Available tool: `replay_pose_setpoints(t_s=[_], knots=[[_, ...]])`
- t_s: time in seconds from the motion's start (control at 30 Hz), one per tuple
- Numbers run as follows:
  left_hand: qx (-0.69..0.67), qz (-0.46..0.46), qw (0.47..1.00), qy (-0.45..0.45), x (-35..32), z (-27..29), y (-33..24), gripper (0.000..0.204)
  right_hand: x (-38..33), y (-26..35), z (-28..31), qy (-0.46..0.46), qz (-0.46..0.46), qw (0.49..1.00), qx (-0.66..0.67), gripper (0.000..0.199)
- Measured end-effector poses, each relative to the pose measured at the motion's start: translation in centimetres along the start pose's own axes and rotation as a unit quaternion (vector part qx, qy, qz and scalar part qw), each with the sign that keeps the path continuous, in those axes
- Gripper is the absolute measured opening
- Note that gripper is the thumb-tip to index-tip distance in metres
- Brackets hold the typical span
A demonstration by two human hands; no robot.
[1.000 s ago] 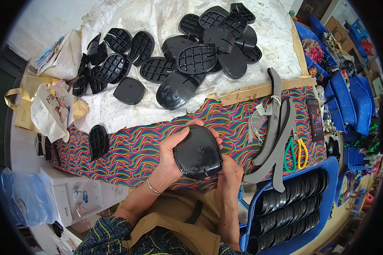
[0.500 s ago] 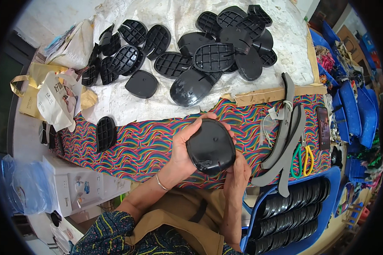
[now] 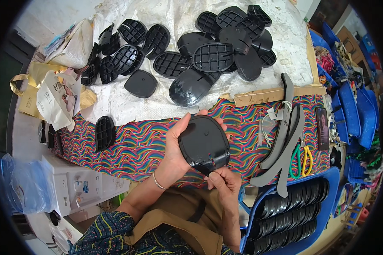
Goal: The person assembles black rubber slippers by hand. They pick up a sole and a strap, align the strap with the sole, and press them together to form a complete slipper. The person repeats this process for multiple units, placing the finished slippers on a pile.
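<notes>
My left hand cups the black piece, apparently steadying it; right hand pinches its rim near the table's front edge.

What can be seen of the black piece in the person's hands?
The black piece is rounded, glossy and plastic-looking, with a thin rim and a small round mark on its smooth face, turned toward the camera. Its underside is hidden. It is held over the patterned cloth: the left hand cups its left side, and the right hand pinches its near edge.
</notes>
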State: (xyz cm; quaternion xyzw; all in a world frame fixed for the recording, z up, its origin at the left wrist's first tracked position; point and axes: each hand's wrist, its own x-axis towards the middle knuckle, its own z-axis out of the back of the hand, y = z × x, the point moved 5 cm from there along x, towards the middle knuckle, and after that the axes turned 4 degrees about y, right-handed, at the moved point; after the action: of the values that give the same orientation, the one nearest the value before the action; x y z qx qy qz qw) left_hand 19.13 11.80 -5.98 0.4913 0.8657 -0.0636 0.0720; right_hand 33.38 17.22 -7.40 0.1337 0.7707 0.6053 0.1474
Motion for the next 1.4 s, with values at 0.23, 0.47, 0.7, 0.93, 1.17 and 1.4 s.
replay_pose_setpoints(t_s=[0.23, 0.47, 0.7, 0.93, 1.17, 1.4], knots=[[0.083, -0.001, 0.995, 0.050, -0.4, -1.9, -0.4, 0.038, -0.3, -0.7, 1.5, -0.131, 0.046, 0.988, 0.068, 0.034], [0.151, -0.058, 0.986, 0.032, -2.6, -3.0, -4.6, 0.034, 0.2, -1.3, 0.1, -0.054, 0.070, 0.990, 0.111, 0.028], [0.830, -0.290, 0.415, -0.234, -10.2, -6.4, -17.3, 0.047, 0.3, -1.0, 0.3, -0.086, 0.014, 0.996, -0.026, 0.026], [0.863, -0.243, 0.056, -0.439, -15.0, -3.6, -24.5, 0.059, 0.6, -1.0, -0.6, -0.041, 0.008, 0.995, -0.088, 0.022], [0.863, -0.103, 0.045, -0.492, -13.8, -1.6, -26.0, 0.078, 0.8, -1.0, -0.5, -0.035, 0.022, 0.993, -0.110, 0.021], [0.866, -0.094, 0.022, -0.490, -13.2, 0.2, -26.5, 0.092, 0.7, -0.9, -0.5, -0.036, 0.006, 0.993, -0.110, 0.021]])
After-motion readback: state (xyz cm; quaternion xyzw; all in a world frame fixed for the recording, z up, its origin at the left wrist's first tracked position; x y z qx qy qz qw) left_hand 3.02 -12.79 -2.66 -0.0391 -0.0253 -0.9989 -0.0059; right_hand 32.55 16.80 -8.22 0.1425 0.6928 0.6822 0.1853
